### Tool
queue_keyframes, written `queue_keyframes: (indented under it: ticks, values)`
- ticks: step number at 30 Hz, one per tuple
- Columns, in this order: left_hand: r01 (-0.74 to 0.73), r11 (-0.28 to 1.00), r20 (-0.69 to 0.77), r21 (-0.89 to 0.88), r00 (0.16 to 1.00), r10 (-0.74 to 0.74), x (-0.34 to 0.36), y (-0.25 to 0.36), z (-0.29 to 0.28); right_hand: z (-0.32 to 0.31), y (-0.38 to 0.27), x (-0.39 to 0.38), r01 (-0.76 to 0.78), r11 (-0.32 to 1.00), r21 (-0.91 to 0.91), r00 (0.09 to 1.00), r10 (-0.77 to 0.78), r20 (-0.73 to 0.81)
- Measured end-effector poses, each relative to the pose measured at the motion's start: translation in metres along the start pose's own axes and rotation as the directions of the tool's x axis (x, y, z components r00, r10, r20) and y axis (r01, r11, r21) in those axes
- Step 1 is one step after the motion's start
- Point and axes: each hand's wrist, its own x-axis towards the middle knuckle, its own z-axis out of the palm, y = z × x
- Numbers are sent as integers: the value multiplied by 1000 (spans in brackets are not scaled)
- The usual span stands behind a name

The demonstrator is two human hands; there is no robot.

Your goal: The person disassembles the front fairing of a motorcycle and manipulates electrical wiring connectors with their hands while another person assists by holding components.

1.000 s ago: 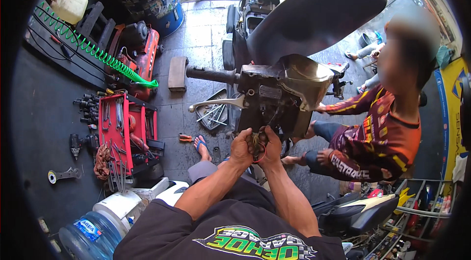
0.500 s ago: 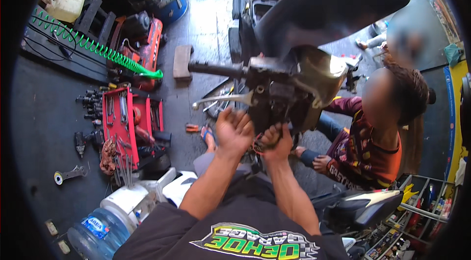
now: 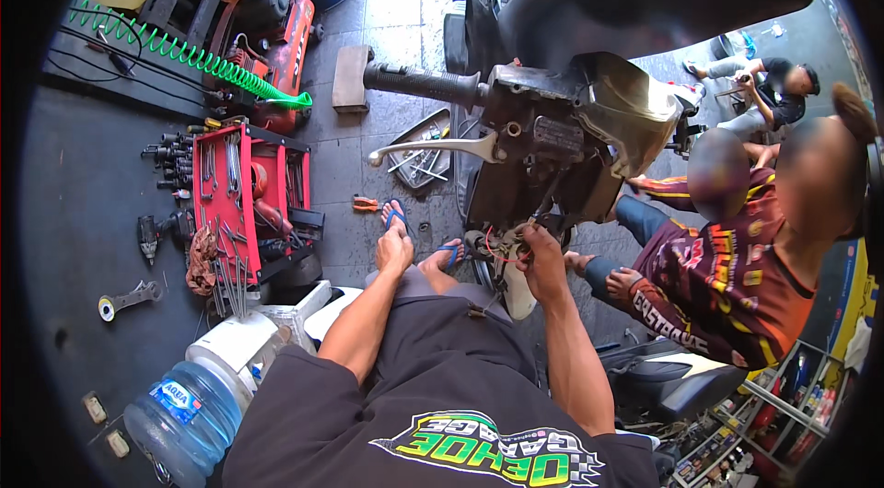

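keep the motorbike [image 3: 552, 106] steady, avoiding any knock against the brake lever [image 3: 442, 152] jutting left. lend the left hand [image 3: 394, 250], curled well off to the left (cannot tell of anything inside), as a second support. keep the right hand [image 3: 525, 239] light in its pinch, closed on thin wires [image 3: 499, 259] at the motorbike's near edge, without tugging.
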Motion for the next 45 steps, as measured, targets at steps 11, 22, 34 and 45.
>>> queue_keyframes:
  ticks: [11,22,34,45]
  values:
    - [-113,961,231,253,971,54,-12,-1,33,-24,21,-2,-57,997,58,986,47,159]
    - [-714,671,-215,-201,700,681,-59,82,-9,-13,23,-1,3,981,-193,997,13,81]
    - [-333,625,354,-706,599,718,-70,150,-38,-11,10,-13,-27,959,-283,1000,29,3]
    - [-331,746,634,-577,394,665,-43,188,-44,-14,-8,-17,-10,951,-308,1000,15,12]
